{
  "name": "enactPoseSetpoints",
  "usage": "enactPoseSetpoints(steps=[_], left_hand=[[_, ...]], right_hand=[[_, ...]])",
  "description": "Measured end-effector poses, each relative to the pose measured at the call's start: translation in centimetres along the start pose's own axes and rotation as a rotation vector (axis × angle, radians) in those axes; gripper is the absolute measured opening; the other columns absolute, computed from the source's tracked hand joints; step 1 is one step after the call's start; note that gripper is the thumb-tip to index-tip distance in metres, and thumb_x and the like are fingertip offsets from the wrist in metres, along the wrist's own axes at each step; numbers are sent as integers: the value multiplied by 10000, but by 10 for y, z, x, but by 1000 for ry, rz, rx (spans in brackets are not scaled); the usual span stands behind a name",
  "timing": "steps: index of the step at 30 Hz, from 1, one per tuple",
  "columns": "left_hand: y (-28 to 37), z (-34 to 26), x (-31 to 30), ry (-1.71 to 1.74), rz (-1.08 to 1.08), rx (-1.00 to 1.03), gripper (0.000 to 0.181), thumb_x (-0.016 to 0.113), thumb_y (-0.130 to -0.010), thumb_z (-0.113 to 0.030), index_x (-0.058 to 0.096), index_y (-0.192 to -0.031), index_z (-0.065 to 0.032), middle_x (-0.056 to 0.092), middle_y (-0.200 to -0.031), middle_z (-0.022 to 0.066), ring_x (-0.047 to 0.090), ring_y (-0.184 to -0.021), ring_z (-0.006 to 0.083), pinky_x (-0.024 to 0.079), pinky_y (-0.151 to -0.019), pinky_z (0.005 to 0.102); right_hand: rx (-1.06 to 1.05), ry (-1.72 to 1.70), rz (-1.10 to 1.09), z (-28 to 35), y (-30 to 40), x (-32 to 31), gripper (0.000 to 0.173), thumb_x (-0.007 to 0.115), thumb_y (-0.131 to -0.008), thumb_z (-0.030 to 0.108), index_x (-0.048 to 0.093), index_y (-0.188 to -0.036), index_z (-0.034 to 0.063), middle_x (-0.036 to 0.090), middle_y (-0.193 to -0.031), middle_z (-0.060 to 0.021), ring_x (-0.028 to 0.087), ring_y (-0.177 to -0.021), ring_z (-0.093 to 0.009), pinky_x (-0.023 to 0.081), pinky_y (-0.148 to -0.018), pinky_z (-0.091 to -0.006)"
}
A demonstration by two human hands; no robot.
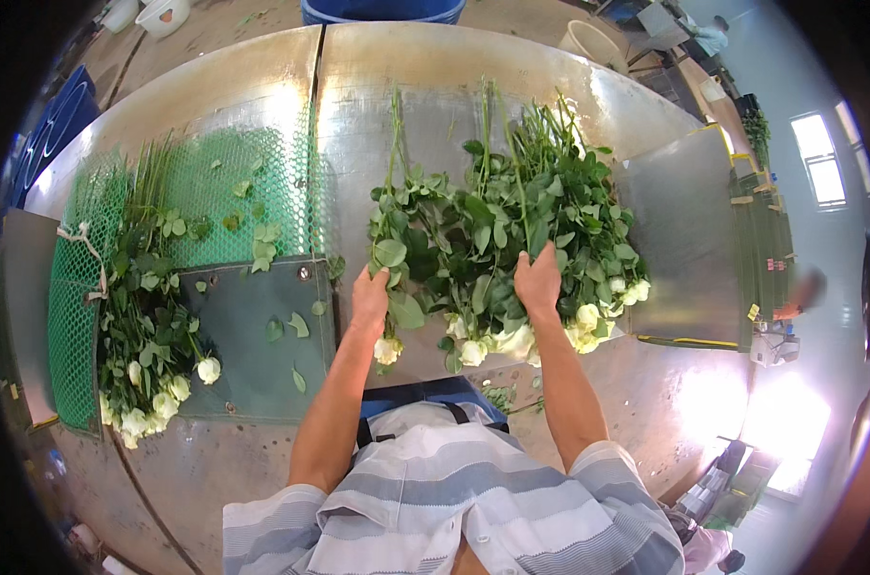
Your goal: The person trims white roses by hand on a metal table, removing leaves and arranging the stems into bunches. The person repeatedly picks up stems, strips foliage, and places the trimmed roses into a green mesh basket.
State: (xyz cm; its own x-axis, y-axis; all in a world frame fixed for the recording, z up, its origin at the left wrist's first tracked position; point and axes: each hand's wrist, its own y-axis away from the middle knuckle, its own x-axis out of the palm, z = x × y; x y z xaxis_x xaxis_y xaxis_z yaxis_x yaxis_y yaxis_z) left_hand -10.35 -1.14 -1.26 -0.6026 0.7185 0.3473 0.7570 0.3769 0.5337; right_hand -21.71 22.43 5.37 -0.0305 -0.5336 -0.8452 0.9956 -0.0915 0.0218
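My left hand (370,296) grips a leafy white rose stem (393,169) near its bloom (387,351), which hangs towards me. Farther right, my right hand (539,284) is closed around another rose stem (517,183) among dense leaves. Around that hand lies a wide pile of white roses (586,194), cut ends pointing away from me and cream-white blooms (510,339) at the near edge of the metal table (435,65). Leaves hide part of my fingers and many of the stems.
On the left, a bunch of white roses (144,280) lies beside green plastic mesh (212,169) and a dark green mat (255,345) with loose leaves. A metal panel (683,237) borders the pile's right side. Blue bins (385,11) stand beyond the table; people are at the far right.
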Motion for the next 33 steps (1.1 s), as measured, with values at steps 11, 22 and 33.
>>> enactPoseSetpoints(steps=[11, 22, 33], left_hand=[[20, 7, 0, 53, -165, -136, 217, 434, -950, -156, 541, -1112, -59, 603, -922, 66, 594, -798, 190, 522, -691, 361], [46, -3, 17, 38, -56, -55, 273, 543, -918, -229, 572, -1115, -41, 617, -967, 66, 581, -848, 162, 491, -726, 330], [33, 27, -13, -449, -40, 88, 340, 574, -902, -237, 545, -1163, -22, 614, -1019, 75, 548, -875, 166, 451, -762, 321]], right_hand=[[-353, 230, 496, 47, 43, 75, 332, 566, -839, 223, 518, -1059, -21, 571, -1078, -272, 587, -982, -374, 491, -802, -469], [-173, -161, 951, 69, -2, 56, 422, 585, -772, 327, 646, -979, -35, 650, -918, -242, 622, -867, -405, 493, -775, -443], [-410, -20, 722, 68, 83, 76, 278, 501, -839, 205, 561, -937, -48, 582, -971, -260, 590, -852, -454, 482, -773, -504]])
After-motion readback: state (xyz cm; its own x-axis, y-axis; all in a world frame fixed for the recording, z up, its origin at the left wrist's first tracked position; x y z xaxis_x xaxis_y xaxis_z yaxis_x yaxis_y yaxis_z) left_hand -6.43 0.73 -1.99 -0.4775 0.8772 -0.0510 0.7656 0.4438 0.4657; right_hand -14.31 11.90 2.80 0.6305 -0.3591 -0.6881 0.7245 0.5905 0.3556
